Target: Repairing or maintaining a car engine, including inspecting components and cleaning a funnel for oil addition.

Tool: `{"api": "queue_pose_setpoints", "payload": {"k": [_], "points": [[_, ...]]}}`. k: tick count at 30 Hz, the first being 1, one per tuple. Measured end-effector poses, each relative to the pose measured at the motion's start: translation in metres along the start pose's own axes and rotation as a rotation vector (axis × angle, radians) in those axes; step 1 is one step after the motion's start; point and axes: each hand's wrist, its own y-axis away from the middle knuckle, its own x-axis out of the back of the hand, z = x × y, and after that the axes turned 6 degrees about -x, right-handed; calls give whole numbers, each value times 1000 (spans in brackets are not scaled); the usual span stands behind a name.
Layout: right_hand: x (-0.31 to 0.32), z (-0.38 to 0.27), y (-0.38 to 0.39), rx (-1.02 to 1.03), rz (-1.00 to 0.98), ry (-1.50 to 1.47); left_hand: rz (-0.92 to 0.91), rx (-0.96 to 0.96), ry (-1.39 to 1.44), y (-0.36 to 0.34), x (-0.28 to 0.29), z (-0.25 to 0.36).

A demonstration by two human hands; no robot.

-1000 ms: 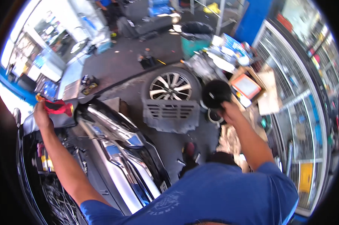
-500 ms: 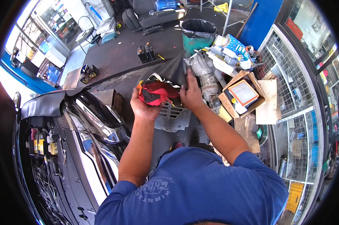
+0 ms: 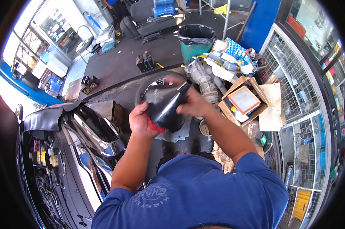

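Your left fingers (image 3: pixel 141 109) grasp red cloth (image 3: pixel 157 128) against a glossy black cone (image 3: pixel 161 105), left of the open brown cardboard box (image 3: pixel 229 113) holding an orange-framed rectangular filter (image 3: pixel 244 100); right fingers (image 3: pixel 184 109) blurred, can't tell grip.

Item one: black funnel (image 3: pixel 165 105), smooth, with a glossy surface bearing a bright streak of reflected light along its tapering side. It is held tilted between the two hands, clear of the floor. The narrow spout points toward the upper right; the broad, rounded body sits toward the lower left. The left hand (image 3: pixel 140 120) supports the wide end; the right hand (image 3: pixel 194 102), blurred, is at the spout side.

Item two: red cloth (image 3: pixel 156 128), crumpled, gathered in the left hand and lying against the funnel's wide end. Red shows below the body and beside the thumb; the remainder is hidden.
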Motion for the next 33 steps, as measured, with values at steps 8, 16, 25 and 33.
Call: {"api": "queue_pose_setpoints", "payload": {"k": [8,16,25,33], "points": [[-58,10,-30,-56,37,-618,-503,-393,-838,23,9,-16],[-84,24,-49,-442,304,-496,-1001,-278,-2011,-10,64,38],[-68,32,-83,-31,85,-575,-454,-259,-639,-22,27,43],[-77,41,-91,-328,359,-505,-536,-280,-1235,-35,69,54]]}}
